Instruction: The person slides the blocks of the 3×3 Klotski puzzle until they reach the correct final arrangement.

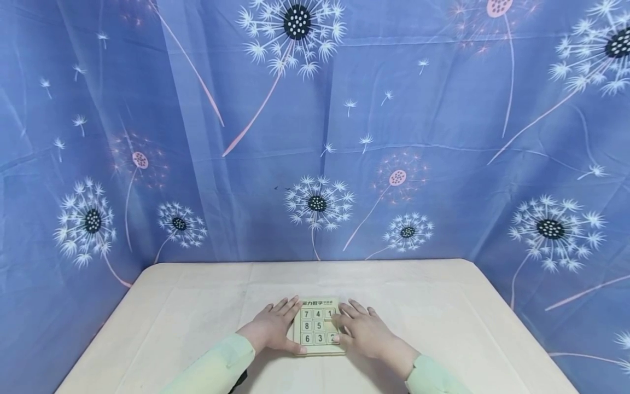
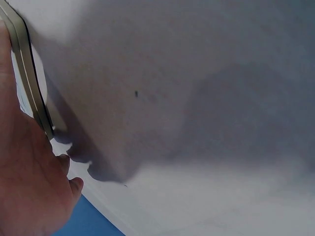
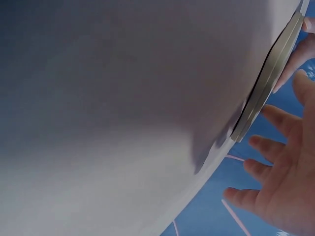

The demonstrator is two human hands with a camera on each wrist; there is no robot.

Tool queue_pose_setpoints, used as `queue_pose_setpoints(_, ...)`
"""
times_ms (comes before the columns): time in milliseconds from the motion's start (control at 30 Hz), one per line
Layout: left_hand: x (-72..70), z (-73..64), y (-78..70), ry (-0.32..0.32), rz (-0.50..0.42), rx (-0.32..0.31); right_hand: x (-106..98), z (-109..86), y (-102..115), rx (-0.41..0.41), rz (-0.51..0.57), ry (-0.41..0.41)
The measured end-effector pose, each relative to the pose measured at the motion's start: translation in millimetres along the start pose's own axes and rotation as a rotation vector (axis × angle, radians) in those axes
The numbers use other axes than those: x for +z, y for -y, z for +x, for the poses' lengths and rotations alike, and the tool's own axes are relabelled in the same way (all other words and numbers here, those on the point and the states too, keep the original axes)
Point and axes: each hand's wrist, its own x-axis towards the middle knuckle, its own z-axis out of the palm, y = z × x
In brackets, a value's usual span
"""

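A flat, pale sliding number puzzle (image 1: 319,349) lies on the table near its front. Its square tiles read 7, 4, 1 in the top row, 8 and 5 in the middle, then 6, 3, 2 at the bottom. One vacant slot shows at the right of the middle row. Along the puzzle's left side rests my left hand (image 1: 273,326), thumb at the lower left corner, fingers stretched toward the upper left. My right hand (image 1: 365,330) is spread at the right side. Its thumb touches the 2 tile (image 1: 332,338), and its index fingertip is by the 1 tile (image 1: 330,314).
The table (image 1: 197,306) has a cream cover and rounded far corners. Blue cloth (image 1: 246,219) with a dandelion print hangs behind it and along both sides. Pale green sleeves (image 1: 216,364) cover both forearms. Hand shadows fall on the cover in both wrist views.
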Motion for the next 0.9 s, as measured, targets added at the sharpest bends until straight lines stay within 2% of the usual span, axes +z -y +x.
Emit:
queue_pose_setpoints(233, 0.2, 0.3, -0.2, -0.002, 0.008, 0.009, 1, -11.9, 1, -0.028, -0.061, 0.010)
queue_pose_setpoints(567, 0.6, 0.1, 0.3, -0.010, 0.015, 0.010, 1, -33.2, 8, -0.063, -0.093, -0.009)
queue_pose_setpoints(900, 0.4, 0.4, 0.6, -0.013, -0.007, 0.007, 6, -45.2, 12, -0.054, -0.125, -0.001)
